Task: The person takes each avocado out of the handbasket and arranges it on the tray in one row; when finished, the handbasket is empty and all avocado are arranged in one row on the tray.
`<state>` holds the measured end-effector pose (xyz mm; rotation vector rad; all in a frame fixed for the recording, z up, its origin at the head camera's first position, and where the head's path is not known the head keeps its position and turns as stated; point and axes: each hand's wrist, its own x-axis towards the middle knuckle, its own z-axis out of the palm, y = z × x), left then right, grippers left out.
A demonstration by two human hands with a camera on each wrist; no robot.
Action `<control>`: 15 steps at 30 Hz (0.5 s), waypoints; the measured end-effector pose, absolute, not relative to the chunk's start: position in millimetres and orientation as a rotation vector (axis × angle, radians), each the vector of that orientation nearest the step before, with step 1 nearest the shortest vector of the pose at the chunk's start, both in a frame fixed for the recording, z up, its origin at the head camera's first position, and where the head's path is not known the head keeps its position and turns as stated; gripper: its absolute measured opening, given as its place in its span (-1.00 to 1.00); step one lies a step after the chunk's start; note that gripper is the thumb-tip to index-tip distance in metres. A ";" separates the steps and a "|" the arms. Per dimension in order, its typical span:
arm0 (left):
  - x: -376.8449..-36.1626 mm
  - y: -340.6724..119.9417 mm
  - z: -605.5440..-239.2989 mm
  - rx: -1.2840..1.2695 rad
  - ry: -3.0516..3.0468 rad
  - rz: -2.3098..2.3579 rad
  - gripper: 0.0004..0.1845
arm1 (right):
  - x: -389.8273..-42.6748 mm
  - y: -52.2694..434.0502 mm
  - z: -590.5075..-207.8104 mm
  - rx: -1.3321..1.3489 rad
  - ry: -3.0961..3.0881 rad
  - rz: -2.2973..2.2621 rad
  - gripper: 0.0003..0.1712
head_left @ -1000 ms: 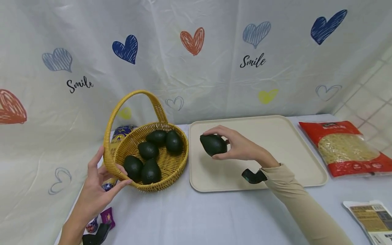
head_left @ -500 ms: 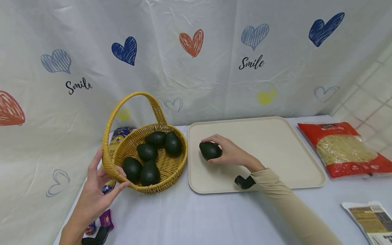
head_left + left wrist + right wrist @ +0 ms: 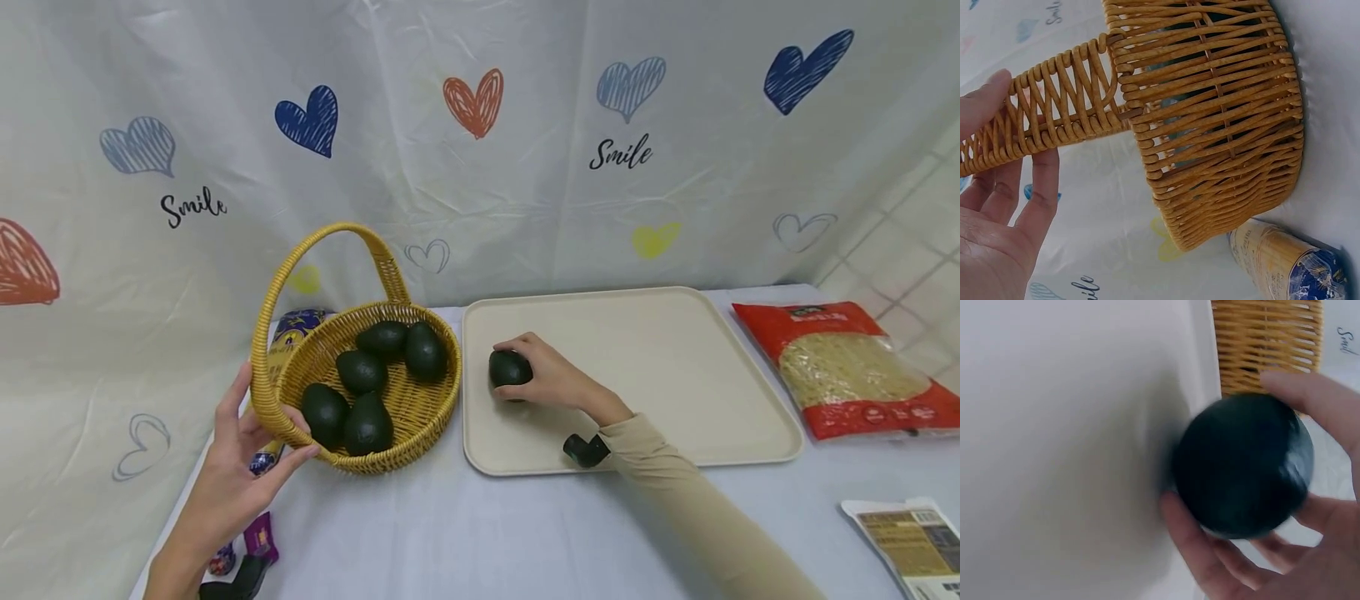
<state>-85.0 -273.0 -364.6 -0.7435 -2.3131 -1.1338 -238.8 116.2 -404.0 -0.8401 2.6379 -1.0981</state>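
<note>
My left hand [image 3: 236,471] grips the handle of a yellow wicker basket [image 3: 420,429], fingers on one side and thumb on the other, as the left wrist view [image 3: 1216,94] confirms up close. Inside the basket lie several dark green avocados [image 3: 369,423]. Over the left part of a cream tray [image 3: 660,375], my right hand [image 3: 555,375] holds another avocado [image 3: 510,372] between thumb and fingers. In the right wrist view that avocado [image 3: 1241,465] is close against the tray's surface, near its edge by the basket.
A red bag of pasta [image 3: 855,367] lies right of the tray, with a brown and white packet [image 3: 911,542] nearer the front. Behind the basket is a blue and yellow package [image 3: 296,329]. Small purple wrapped sweets [image 3: 260,537] lie by my left wrist. A printed curtain hangs behind.
My right hand has lowered the avocado toward the tray, shifting slightly left. The left hand keeps its hold on the basket handle, and the avocados in the basket stay put.
</note>
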 end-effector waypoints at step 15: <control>-85.1 -273.8 -364.8 -0.754 -2.313 -1.159 0.23 | -241.5 115.9 -393.7 -0.735 2.496 -1.137 -0.16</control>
